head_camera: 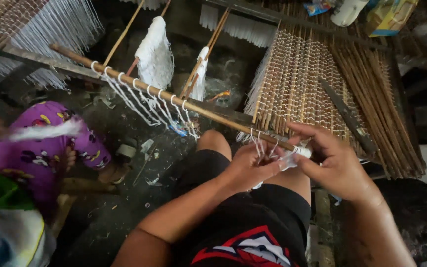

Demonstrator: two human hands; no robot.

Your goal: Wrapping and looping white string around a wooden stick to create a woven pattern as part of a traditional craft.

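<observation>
I am pinching white string (273,151) with my left hand (249,167) and clasping the near end of the wooden rod (174,100) with my right hand (333,163); beyond, the rod is slanting away past a stick mat (302,84).

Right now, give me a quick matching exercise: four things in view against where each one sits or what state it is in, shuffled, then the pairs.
Things:
1. long wooden stick
2. dark flat blade
3. left hand
4. bundle of white thread

Places or states:
A. lying on the mat of thin sticks at the right
B. hanging behind the stick, up at the middle
C. running slantwise from upper left down to both hands, with white loops along it
D. fingers in the white threads at the stick's near end, next to the right hand

Pairs: 1-C, 2-A, 3-D, 4-B
</observation>
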